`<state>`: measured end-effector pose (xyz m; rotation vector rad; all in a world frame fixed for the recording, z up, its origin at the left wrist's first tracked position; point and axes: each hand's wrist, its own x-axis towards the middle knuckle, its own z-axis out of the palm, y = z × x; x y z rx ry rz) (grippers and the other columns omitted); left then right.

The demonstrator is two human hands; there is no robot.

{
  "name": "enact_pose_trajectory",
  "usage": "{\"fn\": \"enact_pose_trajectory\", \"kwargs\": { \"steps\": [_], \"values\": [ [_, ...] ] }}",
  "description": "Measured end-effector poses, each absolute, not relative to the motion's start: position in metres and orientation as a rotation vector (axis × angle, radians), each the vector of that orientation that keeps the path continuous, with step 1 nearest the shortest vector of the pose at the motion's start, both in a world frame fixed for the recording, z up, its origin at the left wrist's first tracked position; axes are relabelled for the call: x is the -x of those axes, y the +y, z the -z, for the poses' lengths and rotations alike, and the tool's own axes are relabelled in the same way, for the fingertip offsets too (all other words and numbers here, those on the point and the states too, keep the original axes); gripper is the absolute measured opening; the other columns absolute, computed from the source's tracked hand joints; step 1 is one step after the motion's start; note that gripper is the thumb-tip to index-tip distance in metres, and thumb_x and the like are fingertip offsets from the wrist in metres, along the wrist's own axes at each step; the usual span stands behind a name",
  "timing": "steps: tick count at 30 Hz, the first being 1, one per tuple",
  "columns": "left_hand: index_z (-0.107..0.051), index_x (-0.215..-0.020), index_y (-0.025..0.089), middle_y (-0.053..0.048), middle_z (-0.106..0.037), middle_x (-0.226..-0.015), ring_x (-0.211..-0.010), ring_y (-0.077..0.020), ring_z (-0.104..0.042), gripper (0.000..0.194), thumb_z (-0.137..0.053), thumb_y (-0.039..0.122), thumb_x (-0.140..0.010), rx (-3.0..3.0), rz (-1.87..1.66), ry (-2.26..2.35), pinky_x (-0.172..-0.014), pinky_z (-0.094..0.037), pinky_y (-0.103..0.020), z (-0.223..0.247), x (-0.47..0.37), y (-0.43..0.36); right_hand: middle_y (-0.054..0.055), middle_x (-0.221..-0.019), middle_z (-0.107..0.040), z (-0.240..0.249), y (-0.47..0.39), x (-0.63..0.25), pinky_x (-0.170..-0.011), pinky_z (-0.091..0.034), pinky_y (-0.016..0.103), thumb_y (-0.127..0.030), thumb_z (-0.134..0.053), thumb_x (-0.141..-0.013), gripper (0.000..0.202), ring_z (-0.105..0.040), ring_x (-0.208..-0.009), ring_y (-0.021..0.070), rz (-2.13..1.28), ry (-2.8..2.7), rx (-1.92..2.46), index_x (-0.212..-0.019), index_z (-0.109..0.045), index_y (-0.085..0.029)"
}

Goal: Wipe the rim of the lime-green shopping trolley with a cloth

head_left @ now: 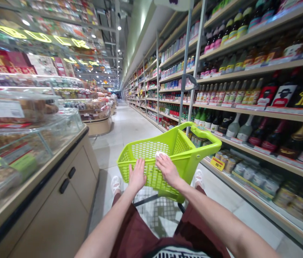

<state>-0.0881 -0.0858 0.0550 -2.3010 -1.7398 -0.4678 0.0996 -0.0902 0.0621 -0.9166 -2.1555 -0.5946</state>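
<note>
At far left, a glass display case [27, 143] of packaged baked goods on a beige cabinet [67, 193] with dark handles; further cases recede behind it.

Centre aisle, pale tiled floor [129, 129]: one lime-green plastic shopping basket [167, 154] on wheels, perforated walls, its handle raised at the far right corner, standing just ahead of the person's white shoes.

Left hand [137, 176]: laid flat on the basket's near rim, fingers extended and pressed against the mesh wall (not curled round anything).

Right hand [168, 169]: also on the near rim, just beside the left, fingers bent over the edge and touching a small white object [160, 154], which cannot be identified.

At right, long shelves [248, 111] of bottles: dark wine bottles on the middle tiers, jars and tins below, a yellow price tag [217, 163] on the lower edge.
</note>
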Motion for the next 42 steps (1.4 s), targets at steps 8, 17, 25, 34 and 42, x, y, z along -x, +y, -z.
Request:
{"fn": "enact_pose_trajectory", "kwargs": {
  "steps": [8,17,25,34,42],
  "values": [
    [-0.028,-0.132,0.014,-0.009,-0.028,-0.14,-0.131,-0.0211,-0.02,0.063,-0.042,0.018,-0.071,2.438,0.488,-1.574,-0.106,-0.017,-0.048,-0.057,0.09,-0.087,0.01,-0.12,-0.053,-0.04,-0.079,-0.079,-0.1,-0.033,0.042,-0.014,-0.043,-0.085,0.023,-0.032,-0.124,0.0203,0.582,-2.332,0.91,-0.102,-0.059,-0.014],
    [-0.028,-0.131,0.008,-0.013,-0.027,-0.14,-0.13,-0.0255,-0.02,0.066,-0.044,0.015,-0.068,2.145,0.498,-1.818,-0.106,-0.012,-0.051,-0.045,0.125,-0.086,0.008,-0.128,-0.046,-0.045,-0.077,-0.069,-0.103,-0.027,0.045,-0.014,-0.038,-0.087,0.028,-0.023,-0.129,0.0189,0.561,-2.252,0.874,-0.11,-0.056,-0.016],
    [-0.026,-0.133,0.013,-0.01,-0.025,-0.141,-0.131,-0.0238,-0.018,0.068,-0.046,0.017,-0.068,2.259,0.423,-1.742,-0.106,-0.014,-0.048,-0.043,0.132,-0.093,0.01,-0.118,-0.054,0.0,-0.074,-0.057,-0.097,-0.036,0.041,-0.018,-0.042,-0.087,0.024,-0.039,-0.119,0.0179,0.535,-2.461,0.87,-0.105,-0.058,-0.015],
    [-0.025,-0.132,0.008,-0.014,-0.022,-0.141,-0.131,-0.0246,-0.018,0.066,-0.044,0.016,-0.069,2.054,0.44,-2.008,-0.105,-0.016,-0.05,-0.014,0.174,-0.104,0.007,-0.126,-0.048,-0.04,-0.063,0.0,-0.103,-0.027,0.043,-0.015,-0.037,-0.088,0.028,-0.026,-0.127,0.02,0.514,-2.403,0.668,-0.107,-0.057,-0.015],
    [-0.023,-0.133,0.009,-0.012,-0.019,-0.143,-0.132,-0.0214,-0.014,0.069,-0.043,0.015,-0.068,2.128,0.365,-1.987,-0.106,-0.013,-0.048,-0.001,0.182,-0.109,0.009,-0.118,-0.054,0.021,-0.056,0.011,-0.098,-0.036,0.037,-0.019,-0.04,-0.088,0.025,-0.042,-0.117,0.0186,0.478,-2.614,0.73,-0.102,-0.06,-0.014]
  ]
}}
